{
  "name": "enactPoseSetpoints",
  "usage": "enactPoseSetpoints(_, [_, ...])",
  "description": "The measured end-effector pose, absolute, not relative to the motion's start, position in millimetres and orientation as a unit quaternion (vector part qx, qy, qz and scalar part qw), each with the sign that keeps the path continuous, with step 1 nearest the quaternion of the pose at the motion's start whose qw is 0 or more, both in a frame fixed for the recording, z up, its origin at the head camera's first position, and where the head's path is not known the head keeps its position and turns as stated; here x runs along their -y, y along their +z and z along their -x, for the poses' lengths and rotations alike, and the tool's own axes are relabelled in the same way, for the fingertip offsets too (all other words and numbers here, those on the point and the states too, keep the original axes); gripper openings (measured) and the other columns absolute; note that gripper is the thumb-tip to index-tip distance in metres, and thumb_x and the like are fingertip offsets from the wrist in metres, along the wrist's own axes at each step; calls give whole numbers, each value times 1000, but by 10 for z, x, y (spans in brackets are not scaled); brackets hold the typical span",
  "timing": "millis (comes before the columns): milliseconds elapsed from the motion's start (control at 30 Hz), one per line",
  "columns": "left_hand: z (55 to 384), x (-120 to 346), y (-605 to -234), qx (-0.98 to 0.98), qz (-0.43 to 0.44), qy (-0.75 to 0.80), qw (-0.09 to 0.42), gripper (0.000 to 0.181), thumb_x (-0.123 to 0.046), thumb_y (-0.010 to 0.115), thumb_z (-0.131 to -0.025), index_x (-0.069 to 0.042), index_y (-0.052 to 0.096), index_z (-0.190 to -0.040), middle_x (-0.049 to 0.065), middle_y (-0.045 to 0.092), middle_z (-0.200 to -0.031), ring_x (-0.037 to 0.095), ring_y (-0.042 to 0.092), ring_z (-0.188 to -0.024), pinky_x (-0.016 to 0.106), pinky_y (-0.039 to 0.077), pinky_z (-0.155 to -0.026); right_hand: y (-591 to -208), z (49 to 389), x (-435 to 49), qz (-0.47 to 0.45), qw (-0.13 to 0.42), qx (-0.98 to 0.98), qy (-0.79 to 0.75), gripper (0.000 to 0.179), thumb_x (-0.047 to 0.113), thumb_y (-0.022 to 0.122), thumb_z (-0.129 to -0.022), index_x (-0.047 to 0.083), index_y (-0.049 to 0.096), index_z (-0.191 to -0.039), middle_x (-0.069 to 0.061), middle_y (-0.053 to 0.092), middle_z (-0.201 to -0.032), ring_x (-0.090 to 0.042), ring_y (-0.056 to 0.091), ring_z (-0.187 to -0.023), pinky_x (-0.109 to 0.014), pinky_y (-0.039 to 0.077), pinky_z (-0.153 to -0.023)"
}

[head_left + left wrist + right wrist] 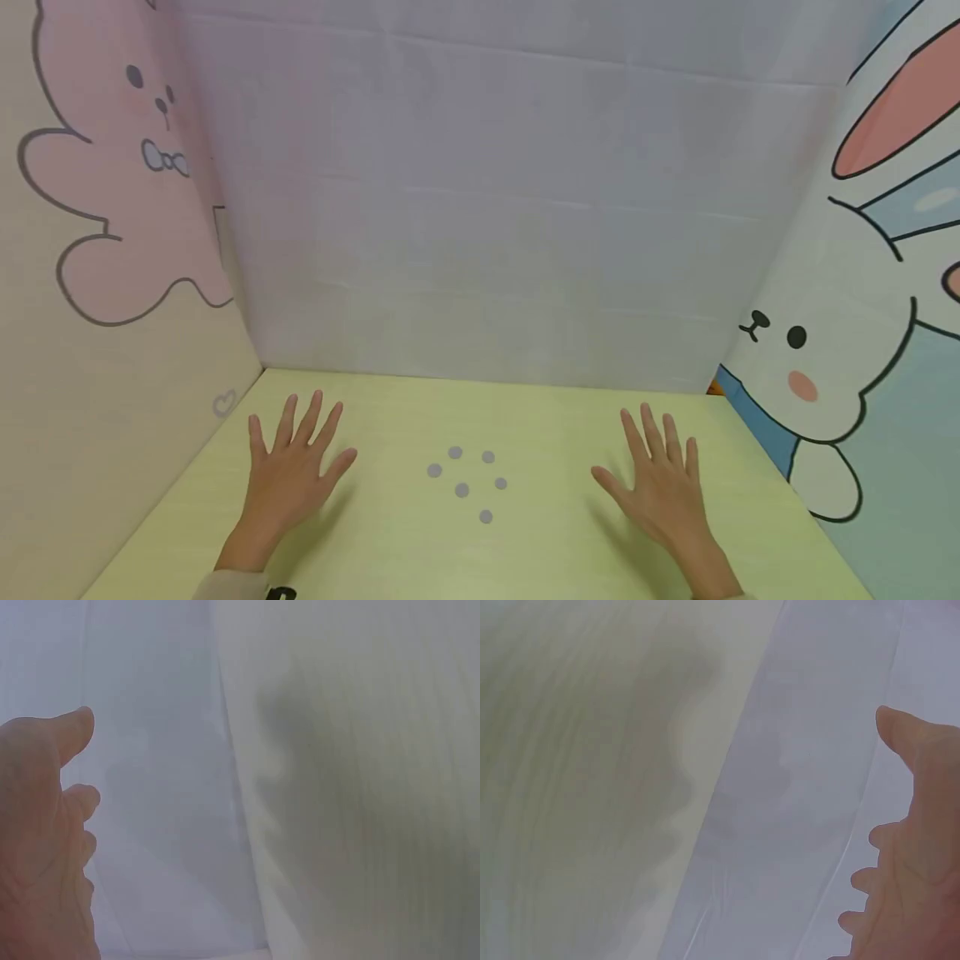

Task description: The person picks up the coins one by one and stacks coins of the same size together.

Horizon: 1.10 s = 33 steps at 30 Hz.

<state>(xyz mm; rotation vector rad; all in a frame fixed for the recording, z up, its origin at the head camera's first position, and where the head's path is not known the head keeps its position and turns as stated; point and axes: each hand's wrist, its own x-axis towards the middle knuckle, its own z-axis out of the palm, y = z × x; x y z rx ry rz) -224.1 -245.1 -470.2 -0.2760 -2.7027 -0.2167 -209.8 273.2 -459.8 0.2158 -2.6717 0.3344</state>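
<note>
Several small grey discs (462,490) lie in a loose cluster at the middle of the pale yellow table (390,550). To their left, my left hand (288,479) is held over the table with its fingers straight and spread, palm down, holding nothing. On the other side my right hand (663,492) has the same spread pose, also with nothing in it. Both hands cast soft shadows on the tabletop. In the wrist views, the left hand (37,840) and right hand (922,855) show thumbs and fingertips apart from any object.
A whitish cloth backdrop (480,208) rises behind the table's far edge. The left side panel (112,192) carries a pink bear drawing, the right side panel (847,350) a white rabbit. A dark cuff piece (281,593) shows by the left sleeve (232,586).
</note>
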Motion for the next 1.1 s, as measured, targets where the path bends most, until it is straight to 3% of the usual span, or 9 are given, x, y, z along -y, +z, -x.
enactPoseSetpoints(333, [2325,2288,-4551,974,109,-126,154,79,-63,45,-108,-22,21,-171,11,7,-179,40,-7,-164,71,-25,-118,-4541,2132,-2634,-82,202,963,156,94,66,66,-96,18,29,-169,-21,26,-172,-52,21,-156,-79,16,-118])
enactPoseSetpoints(833, [2394,2176,-4562,965,125,-192,125,78,-59,51,-108,-20,24,-170,15,14,-177,46,3,-163,74,-14,-121,-4478,2185,-2470,-92,154,957,228,89,59,64,-101,10,29,-168,-24,26,-172,-54,26,-154,-78,22,-117])
enactPoseSetpoints(1100, [2451,2124,-4567,954,137,-237,123,78,-59,52,-107,-19,27,-169,17,18,-176,47,7,-162,77,-4,-121,-4485,2236,-2396,-97,140,948,269,86,57,63,-102,12,30,-168,-22,26,-172,-51,30,-154,-78,30,-114])
